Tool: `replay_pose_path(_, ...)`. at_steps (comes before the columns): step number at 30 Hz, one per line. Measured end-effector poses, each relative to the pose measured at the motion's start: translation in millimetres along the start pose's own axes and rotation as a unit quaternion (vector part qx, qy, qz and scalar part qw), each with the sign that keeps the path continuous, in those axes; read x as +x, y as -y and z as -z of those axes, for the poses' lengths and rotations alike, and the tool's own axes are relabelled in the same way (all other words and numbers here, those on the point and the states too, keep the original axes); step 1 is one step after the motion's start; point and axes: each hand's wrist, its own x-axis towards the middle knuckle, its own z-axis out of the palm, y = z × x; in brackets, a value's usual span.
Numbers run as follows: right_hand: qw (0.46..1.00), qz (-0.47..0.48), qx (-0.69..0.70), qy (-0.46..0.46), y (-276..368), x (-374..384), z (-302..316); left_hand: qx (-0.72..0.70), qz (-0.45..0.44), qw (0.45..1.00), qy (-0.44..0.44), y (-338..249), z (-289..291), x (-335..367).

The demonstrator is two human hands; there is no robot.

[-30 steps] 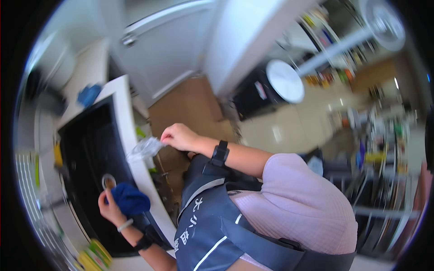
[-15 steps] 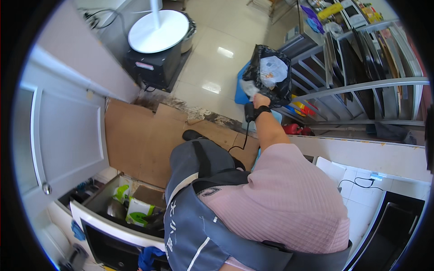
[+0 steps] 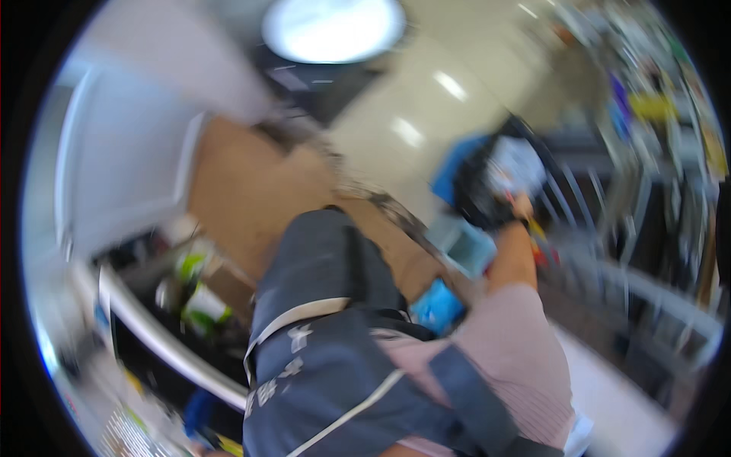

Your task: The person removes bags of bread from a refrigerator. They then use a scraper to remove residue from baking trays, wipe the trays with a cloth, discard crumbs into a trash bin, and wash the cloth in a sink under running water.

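Observation:
My right hand (image 3: 521,206), black band at the wrist, reaches over a blue bin (image 3: 451,169) lined with a black bag (image 3: 480,186). A pale crumpled plastic bag (image 3: 518,164) lies in the bin, just beyond my fingers. Motion smears the fingers, so their grip is unclear. At the lower left, a blue cloth (image 3: 199,415) hangs by the open drawer (image 3: 164,335). A bit of skin beside the cloth seems to be my left hand (image 3: 195,446); its fingers do not show clearly.
Green-and-white packets (image 3: 205,306) lie in the drawer. A light blue container (image 3: 464,247) and a bright blue bag (image 3: 438,306) are near my right arm. Metal racks (image 3: 609,221) stand right. Cardboard (image 3: 244,179) covers floor by a white door (image 3: 133,160).
The whole view has swung and blurred. The bin and my right hand now appear farther right and lower. The light blue container and bright blue bag show more fully.

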Motion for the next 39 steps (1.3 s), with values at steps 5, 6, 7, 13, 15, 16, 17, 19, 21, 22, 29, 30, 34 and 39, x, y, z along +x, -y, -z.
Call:
replay_pose_path(5, 0.933, -0.149, -0.252, 0.208, -96.1, -89.2, -159.5, 0.485, -0.245, 0.825, -0.154, 70.9, 123.8, -18.6)
replay_pose_path(6, 0.892, -0.135, -0.323, 0.286, -106.2, -133.0, -220.3, 0.517, -0.225, 0.806, -0.181, 84.9, 135.0, -32.9)
replay_pose_path(7, 0.861, -0.090, -0.376, 0.332, -113.9, -200.7, -280.9, 0.492, -0.163, 0.833, -0.194, 95.1, 135.5, -42.3)
replay_pose_path(13, 0.431, 0.069, -0.407, 0.803, -169.4, -595.2, -511.9, -0.482, 0.226, 0.812, -0.241, 103.1, 97.1, -41.8)
replay_pose_path(15, 0.287, 0.147, -0.350, 0.880, -187.5, -724.2, -547.0, -0.528, 0.222, 0.793, -0.208, 83.4, 91.2, -52.2)
replay_pose_path(16, 0.234, 0.170, -0.308, 0.906, -196.6, -787.3, -555.1, -0.549, 0.220, 0.780, -0.205, 75.6, 91.2, -54.7)
replay_pose_path(17, 0.163, 0.258, -0.296, 0.905, -205.7, -847.7, -561.0, -0.572, 0.219, 0.765, -0.201, 70.4, 90.7, -54.8)
replay_pose_path(19, 0.075, 0.333, -0.248, 0.907, -227.8, -955.3, -560.9, -0.615, 0.220, 0.738, -0.171, 52.7, 90.7, -49.6)
replay_pose_path(21, -0.019, 0.406, -0.129, 0.905, -250.0, -1050.8, -542.7, -0.651, 0.203, 0.708, -0.183, 50.6, 94.4, -46.8)
replay_pose_path(22, -0.061, 0.422, -0.098, 0.899, -267.1, -1092.3, -532.2, -0.661, 0.211, 0.693, -0.196, 46.6, 98.7, -43.6)
replay_pose_path(29, -0.200, 0.436, -0.082, 0.874, -408.1, -1287.8, -466.6, -0.775, 0.161, 0.570, -0.221, 34.8, 112.3, -30.2)
replay_pose_path(30, -0.219, 0.457, -0.063, 0.860, -420.9, -1305.0, -462.3, -0.763, 0.171, 0.582, -0.223, 32.1, 112.7, -24.8)
replay_pose_path(34, -0.293, 0.492, -0.015, 0.820, -462.1, -1354.3, -438.9, -0.705, 0.210, 0.627, -0.256, 27.1, 107.9, -9.5)
replay_pose_path(39, -0.322, 0.531, -0.019, 0.783, -484.4, -1373.5, -438.1, -0.655, 0.248, 0.643, -0.311, 35.6, 100.8, 9.0)
